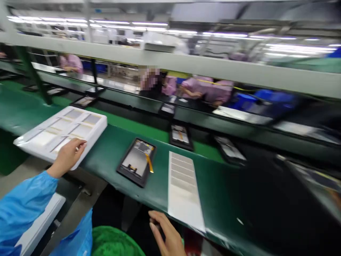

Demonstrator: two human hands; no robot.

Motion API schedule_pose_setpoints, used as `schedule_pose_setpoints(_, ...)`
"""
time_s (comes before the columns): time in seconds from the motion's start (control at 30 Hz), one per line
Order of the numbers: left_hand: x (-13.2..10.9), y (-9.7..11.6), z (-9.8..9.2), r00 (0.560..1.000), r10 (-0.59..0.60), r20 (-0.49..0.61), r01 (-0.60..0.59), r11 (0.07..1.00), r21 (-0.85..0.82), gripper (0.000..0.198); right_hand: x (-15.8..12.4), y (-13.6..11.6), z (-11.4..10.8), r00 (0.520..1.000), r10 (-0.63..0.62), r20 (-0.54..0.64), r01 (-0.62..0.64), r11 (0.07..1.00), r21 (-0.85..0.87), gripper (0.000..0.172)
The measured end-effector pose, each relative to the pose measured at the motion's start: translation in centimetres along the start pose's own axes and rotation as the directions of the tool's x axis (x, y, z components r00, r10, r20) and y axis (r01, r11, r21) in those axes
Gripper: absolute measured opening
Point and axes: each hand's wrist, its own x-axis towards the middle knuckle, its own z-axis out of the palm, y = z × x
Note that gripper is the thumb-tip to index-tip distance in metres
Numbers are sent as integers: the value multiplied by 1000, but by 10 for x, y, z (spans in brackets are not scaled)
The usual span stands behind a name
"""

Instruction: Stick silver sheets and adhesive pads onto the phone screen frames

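Observation:
My left hand (pixel 68 156) is over the near right edge of a white foam tray (pixel 99 126), its fingers curled and a small gap between thumb and forefinger; I see nothing held. Flat rectangular parts lie in the tray's pockets. My right hand (pixel 168 234) is low in front of the bench edge, thumb and forefinger apart, with nothing visible between them. Between the hands, an opened tablet-like device in a black frame (pixel 136 161) lies on the green bench mat, an orange ribbon cable (pixel 149 164) sticking out. A white label sheet (pixel 183 202) lies to its right.
Beyond the mat, a green conveyor (pixel 157 134) carries similar black-framed devices (pixel 181 137). A pale rail (pixel 239 71) crosses above. Co-workers in pink (pixel 205 89) sit across the line near blue bins (pixel 245 101). A white box (pixel 45 224) is low at left.

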Motion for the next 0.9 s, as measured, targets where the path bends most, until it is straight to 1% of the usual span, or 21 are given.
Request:
schedule_pose_setpoints(0.03,6,19,13,999,37,12,-36,997,-70,31,-1,1,-13,998,45,-53,-46,999,-26,24)
schedule_pose_setpoints(0.1,7,62,46,988,136,66,-119,968,-223,30,-2,11,-42,974,131,-186,-150,985,-87,25)
schedule_pose_setpoints(0.13,2,85,64,973,201,109,-160,939,-303,28,-1,19,-57,956,163,-246,-196,973,-119,25)
schedule_pose_setpoints(0.17,-6,110,82,949,276,153,-202,902,-381,27,0,29,-72,936,191,-296,-244,958,-151,25)
schedule_pose_setpoints(0.2,-16,134,100,913,360,191,-243,858,-452,26,1,39,-86,918,221,-330,-291,940,-180,25)
schedule_pose_setpoints(0.23,-26,157,116,867,448,219,-287,808,-515,26,3,49,-99,905,251,-345,-333,920,-205,25)
schedule_pose_setpoints(0.3,-46,199,148,740,627,244,-395,699,-597,27,9,66,-114,896,313,-316,-393,889,-236,22)
schedule_pose_setpoints(0.37,-61,230,175,600,756,262,-512,614,-601,33,15,78,-114,901,366,-232,-419,874,-248,20)
schedule_pose_setpoints(0.4,-67,240,187,540,793,281,-563,589,-580,37,18,81,-109,903,387,-186,-424,870,-250,19)
schedule_pose_setpoints(0.43,-72,247,197,492,814,309,-603,575,-553,42,20,82,-102,902,405,-151,-432,866,-252,19)
schedule_pose_setpoints(0.47,-76,251,206,458,822,339,-630,569,-528,45,21,83,-94,897,421,-134,-442,859,-257,20)
schedule_pose_setpoints(0.5,-79,252,213,437,822,365,-645,569,-510,47,21,83,-86,890,435,-132,-455,850,-266,22)
schedule_pose_setpoints(0.53,-82,252,218,426,819,386,-651,573,-498,49,21,82,-79,883,447,-144,-470,838,-278,23)
schedule_pose_setpoints(0.6,-85,250,223,423,809,408,-650,585,-485,48,20,82,-68,867,462,-185,-497,812,-304,25)
schedule_pose_setpoints(0.67,-86,248,224,429,803,412,-649,592,-478,47,19,84,-63,861,459,-219,-508,798,-324,23)
schedule_pose_setpoints(0.8,-85,248,222,431,805,408,-659,590,-467,45,17,94,-59,874,420,-246,-483,810,-332,18)
schedule_pose_setpoints(0.9,-85,248,224,433,808,399,-666,585,-463,45,14,97,-51,881,359,-309,-456,820,-345,24)
